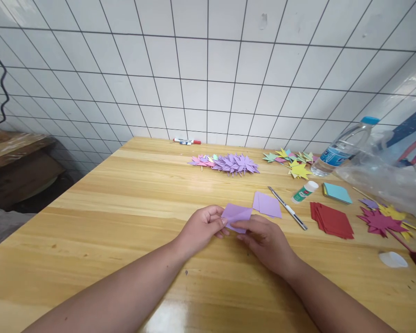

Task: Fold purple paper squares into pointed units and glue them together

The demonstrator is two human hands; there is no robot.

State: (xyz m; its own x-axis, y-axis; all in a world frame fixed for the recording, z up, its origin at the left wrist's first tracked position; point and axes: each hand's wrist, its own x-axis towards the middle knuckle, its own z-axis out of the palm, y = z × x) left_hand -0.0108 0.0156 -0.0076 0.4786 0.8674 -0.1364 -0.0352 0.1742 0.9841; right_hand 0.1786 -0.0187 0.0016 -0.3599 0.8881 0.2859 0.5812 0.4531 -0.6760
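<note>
A small sheet of purple paper [236,212] is held above the wooden table between my two hands. My left hand [205,225] pinches its left edge with thumb and fingers. On the right side, my right hand [263,238] has its fingers closed at the paper's lower right edge, the index finger lying across its face. Just behind my right hand lie more purple paper squares [268,204], slightly fanned. Beside them is a utility knife [287,208] with a silver body.
A glue stick [305,192], red paper squares [332,220] and light-blue paper [337,193] lie right. Purple paper leaves [235,163], yellow leaves [299,169], a water bottle [345,148] and markers [187,141] stand or lie toward the tiled wall. A magenta leaf [381,222] is far right.
</note>
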